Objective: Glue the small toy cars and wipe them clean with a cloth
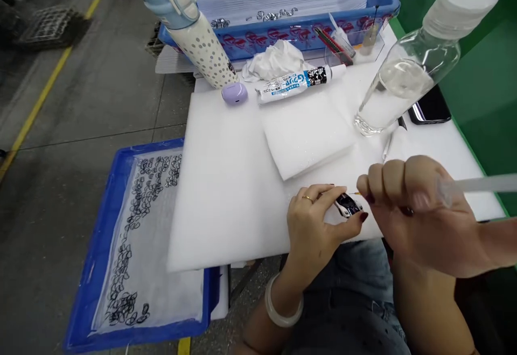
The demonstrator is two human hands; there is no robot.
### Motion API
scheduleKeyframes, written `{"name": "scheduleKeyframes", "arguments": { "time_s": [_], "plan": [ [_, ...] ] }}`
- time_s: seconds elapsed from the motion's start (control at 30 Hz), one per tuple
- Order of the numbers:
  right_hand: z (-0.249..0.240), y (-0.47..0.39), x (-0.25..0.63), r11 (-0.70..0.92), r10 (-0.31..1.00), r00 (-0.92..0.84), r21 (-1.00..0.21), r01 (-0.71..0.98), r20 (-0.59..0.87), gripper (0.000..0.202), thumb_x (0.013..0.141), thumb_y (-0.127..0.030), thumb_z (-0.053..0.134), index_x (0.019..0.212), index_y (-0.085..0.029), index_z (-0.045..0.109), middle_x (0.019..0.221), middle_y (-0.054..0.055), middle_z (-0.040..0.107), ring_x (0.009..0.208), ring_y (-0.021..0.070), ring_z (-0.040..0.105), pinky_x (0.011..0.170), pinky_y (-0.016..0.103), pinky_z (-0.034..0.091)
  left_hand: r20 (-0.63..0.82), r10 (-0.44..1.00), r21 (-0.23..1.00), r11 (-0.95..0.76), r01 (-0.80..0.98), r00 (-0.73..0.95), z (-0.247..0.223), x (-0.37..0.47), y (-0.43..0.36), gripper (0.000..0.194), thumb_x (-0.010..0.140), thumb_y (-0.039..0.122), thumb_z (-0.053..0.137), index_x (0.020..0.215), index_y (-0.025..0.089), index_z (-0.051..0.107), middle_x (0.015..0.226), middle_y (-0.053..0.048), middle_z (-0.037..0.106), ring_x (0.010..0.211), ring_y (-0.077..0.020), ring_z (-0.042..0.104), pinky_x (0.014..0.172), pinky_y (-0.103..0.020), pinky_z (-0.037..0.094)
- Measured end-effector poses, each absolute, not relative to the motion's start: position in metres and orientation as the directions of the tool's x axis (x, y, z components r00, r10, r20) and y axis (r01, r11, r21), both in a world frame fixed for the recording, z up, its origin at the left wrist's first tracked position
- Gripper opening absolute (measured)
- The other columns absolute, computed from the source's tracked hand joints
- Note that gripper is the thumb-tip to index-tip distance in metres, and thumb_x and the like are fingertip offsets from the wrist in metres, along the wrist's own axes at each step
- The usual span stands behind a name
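Note:
My left hand (319,225), with a ring and dark red nails, pinches a small black and white glossy piece (348,205) between thumb and fingers, just above the white foam sheet. To its right my right hand (420,209) is curled round a slim translucent tube-like tool (484,183), whose back end sticks out to the right. A thin orange tip (357,193) shows between the hands, close to the piece. The lower side of the piece is partly covered by my left thumb.
White foam (226,182) covers the table. On it are a folded foam sheet (307,134), glue tube (291,84), purple case (234,93), tissue (278,61), dotted bottle (205,48), clear bottle (396,85) and phone (431,106). Blue trays stand behind (311,34) and left (97,225).

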State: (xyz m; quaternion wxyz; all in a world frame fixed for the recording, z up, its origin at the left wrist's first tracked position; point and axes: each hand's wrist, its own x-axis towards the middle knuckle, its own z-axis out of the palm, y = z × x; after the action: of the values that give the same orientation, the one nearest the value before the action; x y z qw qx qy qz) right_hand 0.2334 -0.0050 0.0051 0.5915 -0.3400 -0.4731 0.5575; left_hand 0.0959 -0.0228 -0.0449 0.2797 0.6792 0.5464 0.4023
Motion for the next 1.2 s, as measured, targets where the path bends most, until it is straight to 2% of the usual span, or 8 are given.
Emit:
{"name": "scheduleKeyframes", "arguments": {
  "time_s": [0.1,0.17,0.4,0.63,0.9,1.07,1.2],
  "plan": [
    [0.014,-0.006,0.232,0.089,0.967,-0.181,-0.901,-0.425,0.181,0.055,0.093,-0.047,0.06,0.051,-0.022,0.035,0.047,-0.002,0.025,0.048,0.0154,0.026,0.052,0.032,0.025,0.24,0.968,0.815,-0.243,0.525,0.076,-0.045,0.096,-0.023,0.029,0.073,0.034,0.083,0.099,0.022,0.075,0.1,-0.004,0.076,0.092,-0.0231,0.068,0.082,-0.041,0.051],
    [0.014,-0.006,0.23,0.045,0.971,-0.196,-0.915,-0.401,0.134,0.058,0.092,-0.046,0.062,0.049,-0.021,0.032,0.046,-0.002,0.023,0.047,0.0144,0.025,0.052,0.032,0.024,0.237,0.968,0.81,-0.243,0.534,0.08,-0.045,0.096,-0.023,0.029,0.074,0.035,0.082,0.098,0.023,0.075,0.1,-0.004,0.076,0.093,-0.0233,0.068,0.083,-0.041,0.051],
    [0.009,-0.004,0.229,0.062,0.966,-0.198,-0.889,-0.453,0.168,0.058,0.091,-0.049,0.06,0.049,-0.021,0.031,0.044,-0.003,0.022,0.044,0.0129,0.024,0.049,0.032,0.024,0.265,0.962,0.809,-0.26,0.527,0.069,-0.046,0.097,-0.022,0.026,0.075,0.035,0.081,0.096,0.022,0.074,0.096,-0.004,0.076,0.091,-0.0219,0.068,0.081,-0.039,0.05],
    [0.008,0.0,0.236,0.0,0.955,-0.267,-0.897,-0.441,0.131,0.058,0.091,-0.043,0.062,0.047,-0.02,0.033,0.043,-0.002,0.025,0.044,0.0135,0.026,0.05,0.033,0.027,0.251,0.965,0.817,-0.251,0.52,0.073,-0.044,0.096,-0.023,0.024,0.075,0.035,0.081,0.094,0.022,0.075,0.097,-0.003,0.076,0.09,-0.021,0.067,0.082,-0.038,0.05],
    [0.015,-0.007,0.229,-0.007,0.981,-0.179,-0.911,-0.412,0.074,0.059,0.089,-0.044,0.067,0.048,-0.019,0.033,0.044,-0.003,0.025,0.046,0.0126,0.025,0.05,0.032,0.022,0.229,0.969,0.82,-0.242,0.519,0.091,-0.044,0.095,-0.023,0.023,0.077,0.036,0.08,0.094,0.022,0.074,0.1,-0.004,0.076,0.093,-0.0221,0.067,0.084,-0.039,0.051],
    [0.017,-0.009,0.227,0.04,0.987,-0.134,-0.932,-0.359,0.093,0.06,0.091,-0.044,0.066,0.047,-0.02,0.033,0.043,-0.003,0.025,0.045,0.0127,0.025,0.049,0.031,0.023,0.232,0.968,0.811,-0.249,0.529,0.1,-0.044,0.095,-0.023,0.026,0.077,0.038,0.08,0.097,0.022,0.074,0.101,-0.004,0.076,0.095,-0.023,0.068,0.085,-0.04,0.051],
    [0.02,-0.01,0.223,0.05,0.995,-0.07,-0.946,-0.319,0.076,0.06,0.092,-0.033,0.067,0.047,-0.018,0.029,0.044,-0.004,0.022,0.046,0.0105,0.023,0.051,0.03,0.022,0.226,0.97,0.808,-0.239,0.538,0.092,-0.045,0.095,-0.023,0.026,0.076,0.038,0.08,0.098,0.023,0.075,0.1,-0.004,0.076,0.095,-0.0231,0.067,0.086,-0.04,0.051]
  ]
}}
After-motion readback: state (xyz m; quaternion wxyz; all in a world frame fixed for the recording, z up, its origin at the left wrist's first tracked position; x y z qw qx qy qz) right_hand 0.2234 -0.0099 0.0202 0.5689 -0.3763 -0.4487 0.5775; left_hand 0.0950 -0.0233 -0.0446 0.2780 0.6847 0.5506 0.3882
